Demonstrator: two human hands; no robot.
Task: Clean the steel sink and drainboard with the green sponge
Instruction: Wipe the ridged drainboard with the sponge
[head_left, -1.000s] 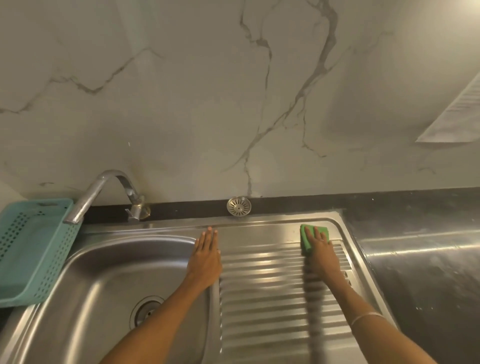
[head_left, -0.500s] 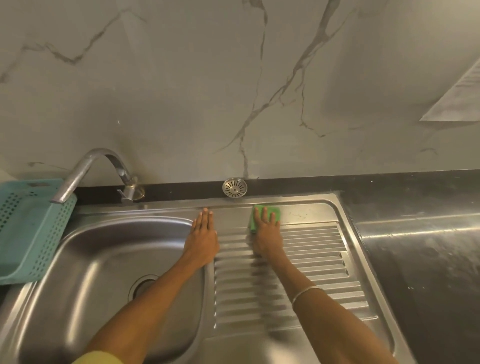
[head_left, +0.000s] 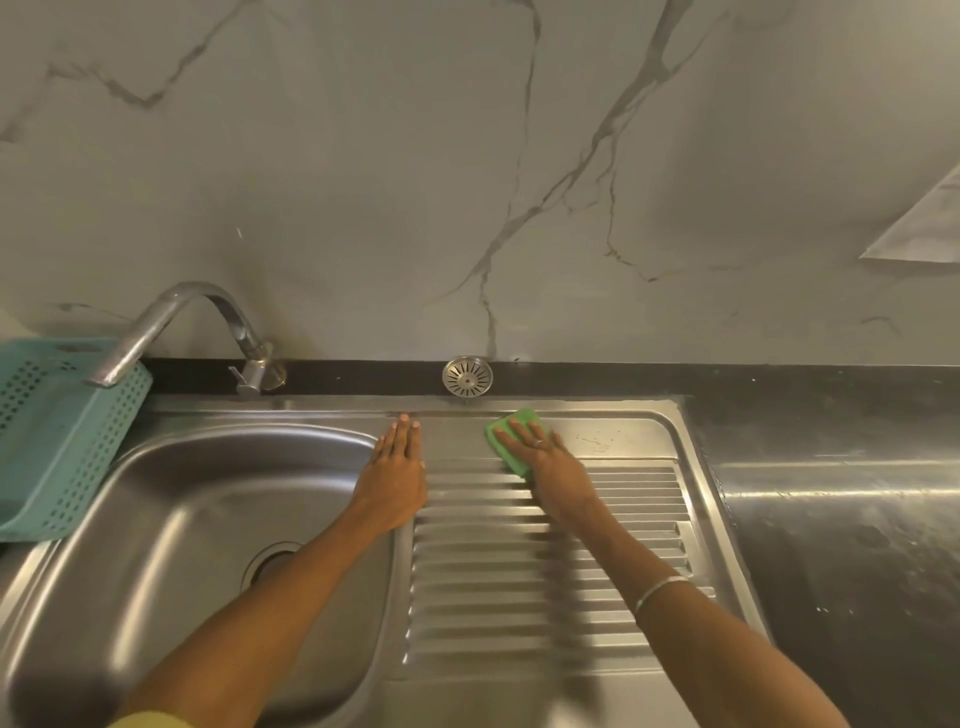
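**Both hands flat on the steel, sponge at the far edge of the drainboard**

While our two forearms reach away from us across the steel unit, we see the sink bowl (head_left: 156, 545) nearest on the left, its round drain (head_left: 270, 564) partly hidden behind our left forearm. On the right lies the ribbed drainboard (head_left: 519, 597), and a thin bangle (head_left: 662, 592) circles our right wrist above it. Further out, our left hand (head_left: 392, 478) rests palm down on the ridge between bowl and drainboard, fingers straight and together, holding nothing. Beside it, our right hand (head_left: 545, 457) presses the green sponge (head_left: 522, 423) flat against the smooth strip beyond the ribs, fingers spread straight over it rather than curled; a ring shows on one finger. A few small specks mark the steel just right of the sponge. Beyond the sink's rim, a round metal strainer (head_left: 467, 377) leans on the dark ledge, the curved tap (head_left: 176, 322) stands to the left, and a teal perforated basket (head_left: 57, 441) sits at the far left edge. The veined marble wall (head_left: 363, 182) rises behind everything.
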